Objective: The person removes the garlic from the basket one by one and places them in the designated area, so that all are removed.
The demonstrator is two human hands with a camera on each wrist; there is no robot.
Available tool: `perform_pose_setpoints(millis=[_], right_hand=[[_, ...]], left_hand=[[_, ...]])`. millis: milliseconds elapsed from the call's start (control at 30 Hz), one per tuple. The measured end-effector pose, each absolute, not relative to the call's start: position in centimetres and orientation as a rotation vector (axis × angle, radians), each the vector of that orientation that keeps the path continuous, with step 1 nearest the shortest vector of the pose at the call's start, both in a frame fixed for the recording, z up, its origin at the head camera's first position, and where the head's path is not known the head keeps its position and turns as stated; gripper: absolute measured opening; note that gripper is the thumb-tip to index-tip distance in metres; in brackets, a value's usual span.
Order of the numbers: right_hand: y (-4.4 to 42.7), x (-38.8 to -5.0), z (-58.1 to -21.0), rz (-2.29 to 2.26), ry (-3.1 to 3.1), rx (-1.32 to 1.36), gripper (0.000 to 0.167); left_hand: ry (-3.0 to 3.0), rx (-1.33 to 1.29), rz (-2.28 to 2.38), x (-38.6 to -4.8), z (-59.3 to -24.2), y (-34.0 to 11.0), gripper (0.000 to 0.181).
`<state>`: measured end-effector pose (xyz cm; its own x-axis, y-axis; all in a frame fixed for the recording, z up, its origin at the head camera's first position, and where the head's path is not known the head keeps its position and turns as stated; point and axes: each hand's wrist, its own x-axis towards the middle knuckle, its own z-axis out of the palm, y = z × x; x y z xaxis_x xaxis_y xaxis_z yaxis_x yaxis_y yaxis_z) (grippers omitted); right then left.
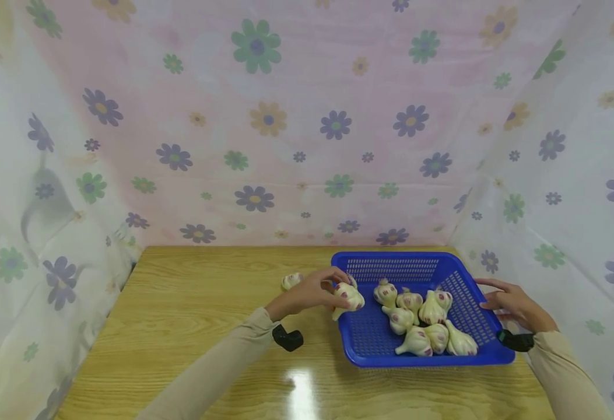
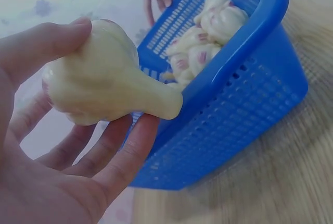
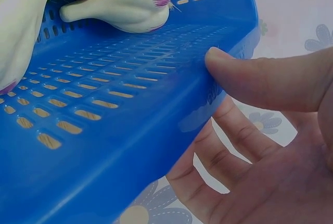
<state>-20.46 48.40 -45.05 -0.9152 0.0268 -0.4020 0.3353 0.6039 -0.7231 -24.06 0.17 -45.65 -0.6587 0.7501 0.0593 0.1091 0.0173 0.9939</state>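
My left hand [image 1: 314, 291] grips a garlic bulb [image 1: 350, 296] over the left rim of a blue plastic basket [image 1: 427, 360]. In the left wrist view the thumb lies on the bulb's round body [image 2: 99, 73] and the fingers curl beneath it, its stem pointing at the basket rim [image 2: 223, 57]. My right hand [image 1: 516, 304] holds the basket's right side, the thumb on the rim and the fingers round the outside in the right wrist view. Several white garlic bulbs with purple patches [image 1: 417, 340] lie in the basket, mostly toward its middle and right.
Another garlic bulb [image 1: 292, 281] lies on the wooden table [image 1: 196, 303], left of the basket and partly behind my left hand. Flower-patterned cloth [image 1: 296, 175] hangs behind the table and on both sides. Dark wrist devices [image 1: 288, 338] sit at both wrists.
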Motion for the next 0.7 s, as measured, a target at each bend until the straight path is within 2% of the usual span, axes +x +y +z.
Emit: perform_pose_setpoints(millis=[700], right_hand=[[48.5,-20.6,-45.2,-1.22,2.477,0.327,0.073]], left_hand=[[1.756,0.655,1.885,-25.0,-46.8,-4.4,0.038]])
